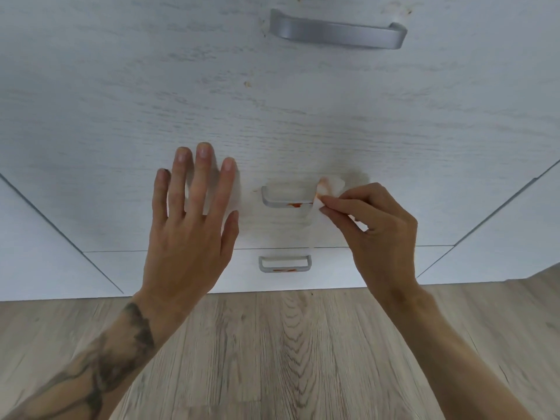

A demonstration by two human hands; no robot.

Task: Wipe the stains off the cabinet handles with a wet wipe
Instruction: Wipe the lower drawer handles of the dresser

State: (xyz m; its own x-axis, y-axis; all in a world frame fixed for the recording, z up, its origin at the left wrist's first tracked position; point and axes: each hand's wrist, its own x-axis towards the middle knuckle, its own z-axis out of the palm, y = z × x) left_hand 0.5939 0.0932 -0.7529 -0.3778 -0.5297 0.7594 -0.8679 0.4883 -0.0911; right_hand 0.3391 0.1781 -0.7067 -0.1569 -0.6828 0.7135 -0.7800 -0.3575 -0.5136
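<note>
Three grey metal handles sit on white wood-grain drawer fronts. The top handle (338, 32) looks free of stains. An orange-red stain marks the lower bar of the middle handle (274, 202). The bottom handle (284, 264) has orange smears too. My right hand (378, 228) pinches a white wet wipe (328, 187), tinged orange, against the right end of the middle handle. My left hand (191, 225) is flat with fingers spread on the drawer front, left of that handle, holding nothing.
The white drawer front (272, 116) carries small brown specks near its top and upper middle. Neighbouring cabinet doors (36, 253) flank the drawers on both sides. A light wooden floor (288, 359) lies below.
</note>
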